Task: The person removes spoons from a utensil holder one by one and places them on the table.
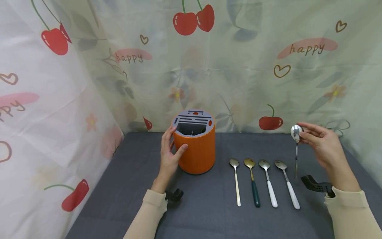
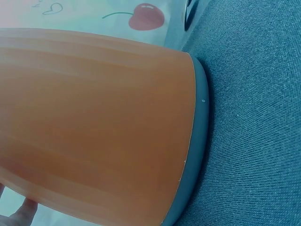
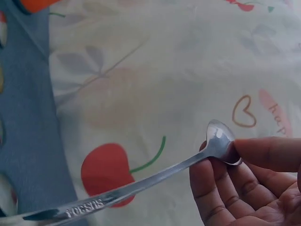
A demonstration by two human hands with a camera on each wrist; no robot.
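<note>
My right hand (image 1: 323, 144) pinches a silver spoon (image 1: 296, 132) by its bowl, with the handle hanging down above the table. In the right wrist view, thumb and fingers hold the bowl, and raised lettering shows on the metal handle (image 3: 136, 186). An orange cylindrical utensil holder (image 1: 197, 154) with a grey slotted top stands upright on the table. Around its left side my left hand (image 1: 170, 152) rests, thumb on the front and fingers near the rim. The holder's orange wall (image 2: 94, 122) fills much of the left wrist view. Its large compartment is dark inside.
Several spoons lie in a row right of the holder: a silver one (image 1: 235, 179), a gold one with a dark green handle (image 1: 253, 182), and white-handled ones (image 1: 270, 186). Dark grey cloth (image 1: 209, 205) covers the table. A printed curtain (image 1: 232, 83) hangs behind.
</note>
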